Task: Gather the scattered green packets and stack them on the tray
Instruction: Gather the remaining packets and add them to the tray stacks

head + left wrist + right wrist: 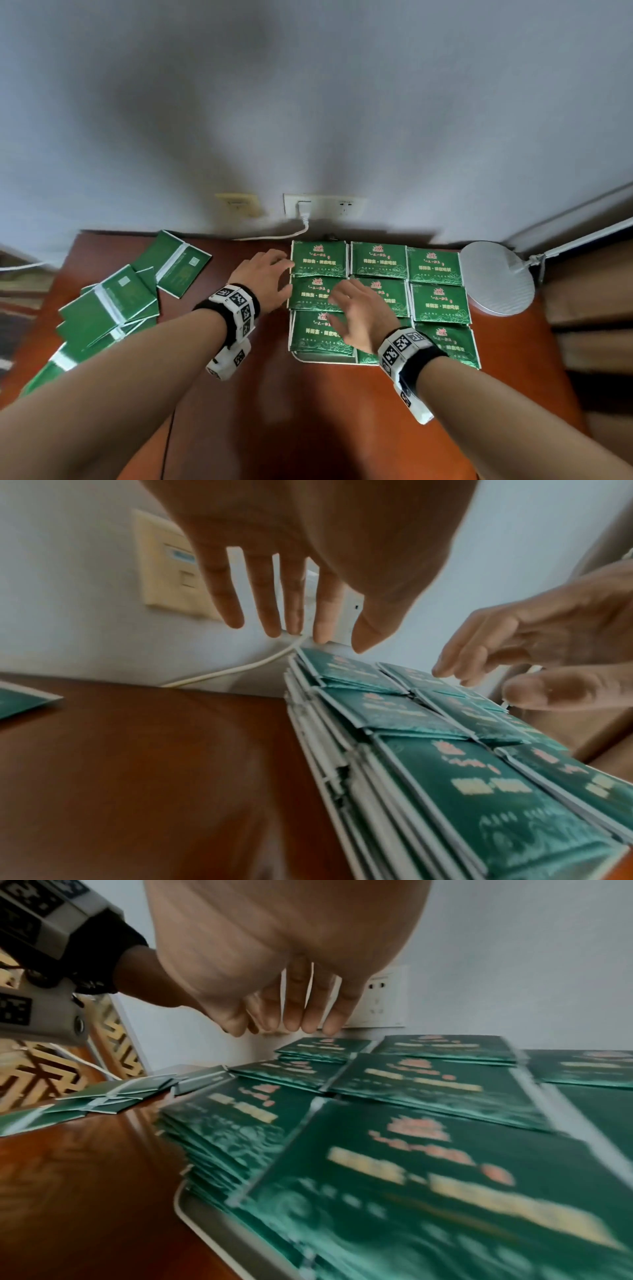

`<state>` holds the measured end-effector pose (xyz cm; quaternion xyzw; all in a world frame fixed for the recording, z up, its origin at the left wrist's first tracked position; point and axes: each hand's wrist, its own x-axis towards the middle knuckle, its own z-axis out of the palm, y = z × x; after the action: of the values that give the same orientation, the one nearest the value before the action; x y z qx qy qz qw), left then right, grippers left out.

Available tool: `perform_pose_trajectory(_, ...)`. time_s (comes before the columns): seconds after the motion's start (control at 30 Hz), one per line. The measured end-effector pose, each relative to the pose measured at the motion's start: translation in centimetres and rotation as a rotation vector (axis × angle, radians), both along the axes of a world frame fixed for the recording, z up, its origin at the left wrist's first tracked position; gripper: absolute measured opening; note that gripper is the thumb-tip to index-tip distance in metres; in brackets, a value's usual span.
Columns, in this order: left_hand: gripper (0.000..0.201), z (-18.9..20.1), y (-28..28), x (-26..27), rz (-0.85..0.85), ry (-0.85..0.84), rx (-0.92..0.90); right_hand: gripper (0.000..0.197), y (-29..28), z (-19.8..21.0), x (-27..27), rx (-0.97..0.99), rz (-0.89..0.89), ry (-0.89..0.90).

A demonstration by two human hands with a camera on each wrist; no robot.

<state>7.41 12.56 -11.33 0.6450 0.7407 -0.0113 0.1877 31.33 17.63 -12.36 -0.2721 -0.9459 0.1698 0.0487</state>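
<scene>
My left hand (262, 275) has its fingers (291, 607) straight and spread, holding nothing; the tips sit at the left edge of the stacked green packets (380, 294), by the far-left pile, though I cannot tell from the head view whether they actually touch. In the left wrist view they hang above the far corner of that pile with a gap under them. My right hand (359, 315) hovers over the middle of the stacks, fingers (308, 1010) loosely extended and slightly apart, thumb out to the side, nothing gripped.

The stacked packets fill the tray (192, 1213) in a three-by-three grid of piles, printed faces up, each pile several packets deep. Only the tray's pale rim shows, at the near-left corner under the packets. The near-right pile lies a little askew and overhangs toward me.

Well to the left, on the reddish-brown tabletop (267, 394), the scattered packets (113, 308) lie in an overlapping heap, mostly back side up with a white strip showing, running from the far-left area down to the near-left edge beside my left forearm.

Behind the tray, a white cable (274, 236) runs along the wall from a plug in a white socket plate (323, 205), with a yellowed plate (238, 204) beside it. A white lamp base (496, 277) rests just right of the tray.
</scene>
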Motion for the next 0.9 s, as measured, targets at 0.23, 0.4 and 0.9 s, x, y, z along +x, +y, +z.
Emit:
perform_pose_trajectory(0.23,0.051,-0.4,-7.8,-8.0,0.205,0.036,-0.033,0.028,-4.4,-0.3,-10.5,-0.043,0.170,0.039)
perform_pose_trajectory(0.4,0.047,-1.3,-12.8,-13.8,0.350,0.034,-0.088,0.026,-6.7,-1.5,-18.1,-0.074,0.225,-0.034)
perform_pose_trajectory(0.9,0.095,-8.0,-17.5,-24.5,0.407,0.081,-0.350,0.058,-7.5,-5.9,-35.1,-0.050,0.281,-0.423)
